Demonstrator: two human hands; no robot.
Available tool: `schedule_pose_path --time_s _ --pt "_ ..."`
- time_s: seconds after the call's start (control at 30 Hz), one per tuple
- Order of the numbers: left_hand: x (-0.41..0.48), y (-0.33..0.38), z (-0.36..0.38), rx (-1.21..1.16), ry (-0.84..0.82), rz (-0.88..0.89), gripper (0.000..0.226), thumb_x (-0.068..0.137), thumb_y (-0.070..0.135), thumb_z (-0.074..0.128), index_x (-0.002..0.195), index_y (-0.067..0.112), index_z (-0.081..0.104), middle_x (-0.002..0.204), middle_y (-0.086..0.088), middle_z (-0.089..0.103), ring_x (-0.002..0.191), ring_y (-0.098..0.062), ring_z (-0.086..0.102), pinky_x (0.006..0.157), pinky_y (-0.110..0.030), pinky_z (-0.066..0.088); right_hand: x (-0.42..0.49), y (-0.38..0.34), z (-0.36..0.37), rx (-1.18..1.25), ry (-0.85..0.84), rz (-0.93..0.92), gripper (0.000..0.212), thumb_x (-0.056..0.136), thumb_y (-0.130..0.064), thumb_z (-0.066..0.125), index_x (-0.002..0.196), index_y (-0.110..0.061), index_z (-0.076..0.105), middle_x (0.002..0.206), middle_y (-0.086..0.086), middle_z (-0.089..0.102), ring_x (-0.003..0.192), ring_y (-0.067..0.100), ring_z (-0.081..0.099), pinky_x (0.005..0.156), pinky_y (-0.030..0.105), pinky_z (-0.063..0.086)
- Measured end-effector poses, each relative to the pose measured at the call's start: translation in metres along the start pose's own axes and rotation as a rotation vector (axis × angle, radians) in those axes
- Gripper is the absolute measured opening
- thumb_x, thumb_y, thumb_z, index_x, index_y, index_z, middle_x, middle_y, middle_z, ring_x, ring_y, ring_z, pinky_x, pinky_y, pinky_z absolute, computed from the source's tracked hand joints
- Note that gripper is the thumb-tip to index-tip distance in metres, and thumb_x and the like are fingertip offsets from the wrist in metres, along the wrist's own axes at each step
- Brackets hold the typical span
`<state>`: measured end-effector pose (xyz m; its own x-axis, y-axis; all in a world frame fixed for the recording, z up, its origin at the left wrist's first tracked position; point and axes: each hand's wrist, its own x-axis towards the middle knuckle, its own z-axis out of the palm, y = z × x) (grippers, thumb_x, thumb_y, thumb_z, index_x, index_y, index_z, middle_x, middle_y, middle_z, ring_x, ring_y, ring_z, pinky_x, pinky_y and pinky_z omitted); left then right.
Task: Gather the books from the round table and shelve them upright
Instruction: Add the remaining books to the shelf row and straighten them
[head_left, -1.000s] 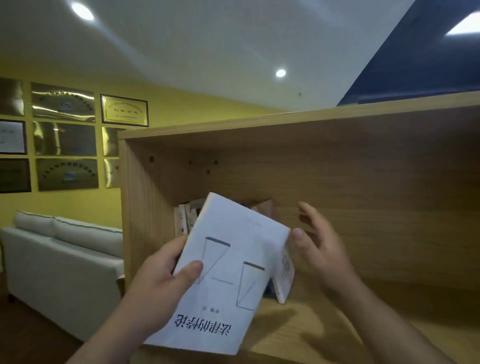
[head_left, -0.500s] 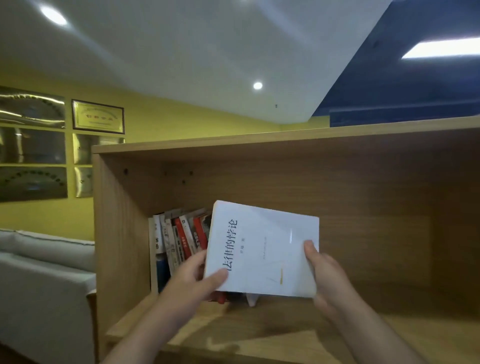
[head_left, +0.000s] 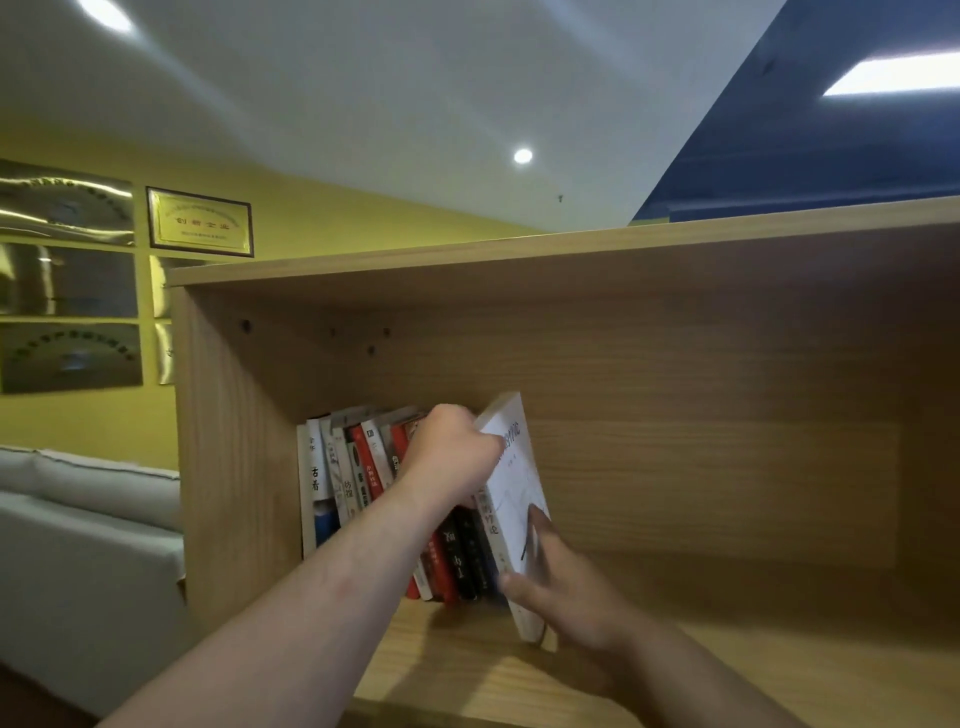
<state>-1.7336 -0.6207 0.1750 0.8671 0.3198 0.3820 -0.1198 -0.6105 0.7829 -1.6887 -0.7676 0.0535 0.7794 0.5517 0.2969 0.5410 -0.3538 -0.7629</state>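
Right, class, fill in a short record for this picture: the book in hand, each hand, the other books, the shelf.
white book: tilted, top leaning toward the row, at the row's right end
left hand: grips the book's top edge
right hand: holds its lower end, thumb on the cover
row of books: stands at the shelf's left end, some slanting
shelf: wooden, open-fronted
task state: book not yet upright

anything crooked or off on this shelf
The white book at the right end of the row leans, top tipped left onto the other books, which slant too. The left hand grips its top, the right hand its lower edge. Nothing looks damaged.
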Motion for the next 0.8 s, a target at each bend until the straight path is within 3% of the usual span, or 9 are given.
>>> schedule_pose_path --time_s 0.1,0.17,0.27,0.33,0.4,0.5,0.6,0.7,0.8 --pt "0.011 -0.004 0.010 0.054 0.007 -0.016 0.028 0.088 0.035 0.064 0.102 0.010 0.064 0.082 -0.005 0.071 0.070 -0.022 0.070 0.055 -0.032 0.058 0.017 0.004 0.012 -0.017 0.035 0.023 0.095 0.092 -0.041 0.067 0.159 -0.030 0.002 0.155 -0.009 0.036 0.134 0.008 0.043 0.108 0.024 0.038" --pt "0.012 -0.015 0.015 -0.063 0.006 -0.011 0.032 0.090 0.044 0.065 0.105 0.016 0.060 0.084 -0.001 0.070 0.077 -0.020 0.071 0.062 -0.033 0.060 0.025 0.008 0.015 -0.001 0.057 0.034 0.094 0.093 -0.040 0.064 0.160 -0.029 -0.002 0.154 -0.007 0.037 0.131 0.009 0.045 0.104 0.024 0.041" --pt "-0.002 -0.051 0.015 -0.189 0.132 -0.003 0.028 0.093 0.048 0.060 0.097 0.020 0.062 0.091 0.004 0.069 0.082 -0.011 0.067 0.071 -0.038 0.061 0.030 0.018 0.013 0.086 0.074 0.071 0.084 0.092 -0.038 0.068 0.157 -0.032 0.015 0.142 -0.013 0.048 0.122 0.007 0.053 0.097 0.026 0.048" --pt "-0.009 -0.090 0.010 -0.186 0.350 -0.016 0.027 0.092 0.044 0.062 0.110 0.024 0.060 0.106 0.005 0.062 0.090 -0.009 0.063 0.073 -0.030 0.056 0.032 0.019 0.011 0.132 0.075 0.093 0.067 0.090 -0.037 0.070 0.144 -0.041 0.030 0.128 -0.020 0.055 0.111 0.001 0.058 0.081 0.020 0.051" --pt "-0.007 -0.133 0.003 -0.173 0.505 -0.088 0.038 0.088 0.037 0.069 0.119 0.021 0.053 0.116 0.004 0.052 0.104 -0.014 0.056 0.086 -0.033 0.053 0.035 0.021 0.011 0.107 0.071 0.116 0.059 0.089 -0.045 0.070 0.137 -0.043 0.036 0.125 -0.020 0.057 0.110 0.002 0.058 0.079 0.021 0.051" --pt "0.002 -0.165 -0.002 -0.396 0.313 -0.175 0.021 0.089 0.024 0.071 0.100 0.030 0.054 0.105 0.009 0.061 0.107 -0.017 0.062 0.085 -0.030 0.051 0.040 0.026 0.012 0.094 0.075 0.152 0.047 0.091 -0.048 0.065 0.128 -0.045 0.038 0.115 -0.025 0.053 0.110 0.004 0.054 0.087 0.024 0.048" --pt "0.010 -0.174 0.003 -0.541 0.187 -0.153 0.026 0.092 0.017 0.067 0.107 0.035 0.054 0.102 0.013 0.066 0.101 -0.009 0.063 0.080 -0.023 0.051 0.042 0.028 0.011 0.078 0.065 0.163 0.039 0.092 -0.049 0.064 0.120 -0.051 0.036 0.112 -0.026 0.052 0.107 0.002 0.052 0.088 0.027 0.048" --pt "0.016 -0.184 0.006 -0.530 0.205 -0.117 0.030 0.091 0.022 0.070 0.115 0.034 0.056 0.109 0.011 0.068 0.103 -0.008 0.065 0.088 -0.031 0.054 0.045 0.028 0.011 0.091 0.065 0.154 0.053 0.091 -0.048 0.065 0.132 -0.052 0.032 0.120 -0.023 0.052 0.111 0.003 0.051 0.088 0.027 0.047" --pt "0.017 -0.190 0.007 -0.507 0.210 -0.061 0.032 0.093 0.019 0.067 0.119 0.033 0.057 0.112 0.008 0.071 0.104 -0.005 0.067 0.077 -0.023 0.058 0.052 0.026 0.018 0.117 0.082 0.149 0.071 0.092 -0.047 0.064 0.149 -0.047 0.022 0.137 -0.013 0.050 0.123 0.011 0.048 0.101 0.039 0.047"
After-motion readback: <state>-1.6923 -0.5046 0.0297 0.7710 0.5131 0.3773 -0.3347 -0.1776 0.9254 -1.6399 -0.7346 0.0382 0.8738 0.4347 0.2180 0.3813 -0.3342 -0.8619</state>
